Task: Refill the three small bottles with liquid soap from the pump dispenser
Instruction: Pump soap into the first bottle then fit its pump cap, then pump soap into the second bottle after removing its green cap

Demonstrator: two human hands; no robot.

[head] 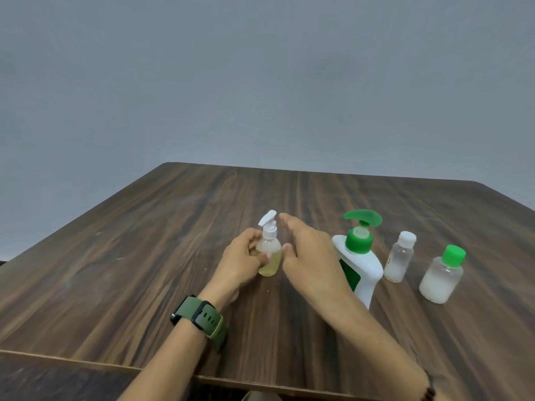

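Left hand (246, 260): I am seeing it gripping the pump bottle (269, 256), fingers curled round the far side of the body, thumb lying across the front.
Pump bottle: standing upright on the table (144, 256), clear body showing yellowish liquid in its lower part, white pump head (267, 219) on top.
Right hand (309, 256): hovering just right of the pump bottle, fingers straight and spread wide, holding nothing; fingertips (283, 217) are sitting beside the white pump head, and whether they touch it I cannot tell.
Dispenser (360, 266): standing right of my right hand, white body with green label, green collar and green pump; the forearm is covering part of its lower left side.
Slim bottle (398, 260): standing upright just right of the dispenser, clear, white cap on.
Wide bottle (441, 277): standing furthest right and nearer to me, green cap on, milky liquid filling its lower part.
Watch (201, 318): green strap sitting on the left wrist.
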